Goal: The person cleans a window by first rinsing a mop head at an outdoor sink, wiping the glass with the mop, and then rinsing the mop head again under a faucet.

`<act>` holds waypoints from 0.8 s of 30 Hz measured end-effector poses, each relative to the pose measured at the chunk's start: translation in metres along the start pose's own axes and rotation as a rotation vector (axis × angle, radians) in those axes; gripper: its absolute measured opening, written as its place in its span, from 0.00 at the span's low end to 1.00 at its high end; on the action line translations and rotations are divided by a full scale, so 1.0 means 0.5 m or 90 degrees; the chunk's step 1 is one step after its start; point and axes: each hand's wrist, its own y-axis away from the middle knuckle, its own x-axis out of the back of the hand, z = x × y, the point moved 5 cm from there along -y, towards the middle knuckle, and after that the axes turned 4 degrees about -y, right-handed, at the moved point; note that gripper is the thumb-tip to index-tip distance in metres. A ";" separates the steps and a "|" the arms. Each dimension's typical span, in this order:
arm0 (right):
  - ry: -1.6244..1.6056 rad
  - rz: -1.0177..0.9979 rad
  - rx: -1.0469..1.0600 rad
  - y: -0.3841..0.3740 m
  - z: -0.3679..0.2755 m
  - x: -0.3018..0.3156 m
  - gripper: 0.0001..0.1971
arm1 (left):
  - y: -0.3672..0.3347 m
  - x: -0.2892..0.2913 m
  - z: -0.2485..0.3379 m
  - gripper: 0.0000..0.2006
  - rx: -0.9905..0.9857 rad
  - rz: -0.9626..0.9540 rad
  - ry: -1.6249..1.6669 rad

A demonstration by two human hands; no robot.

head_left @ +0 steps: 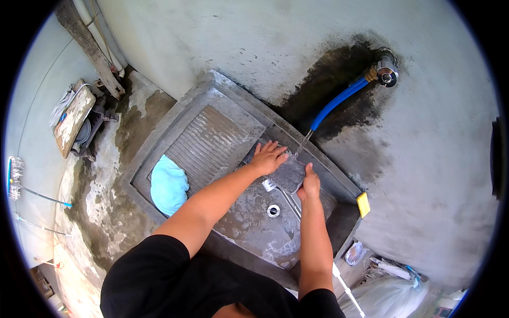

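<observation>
A flat mop head with a grey, wet face [293,175] lies tilted in the concrete sink, under water running from a blue hose [339,104]. On its face my left hand [269,158] rests flat, fingers apart. My right hand [309,183] grips the mop head's right edge, thumb up along it. From a white joint [269,185] the mop's pole [345,289] runs down past my right forearm, which hides part of it. A ring-shaped drain [273,211] shows in the basin below the mop head.
The concrete sink [154,139] has a ribbed washboard [199,143] on its left, with a light blue cloth [169,185] beside it. A yellow sponge [363,204] sits on the right rim. The hose hangs from a wall tap [387,74]. Plastic bags [395,297] lie at lower right.
</observation>
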 end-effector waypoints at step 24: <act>-0.002 0.044 0.188 0.309 -0.199 0.206 0.24 | -0.019 -0.039 -0.006 0.30 0.182 -0.052 0.120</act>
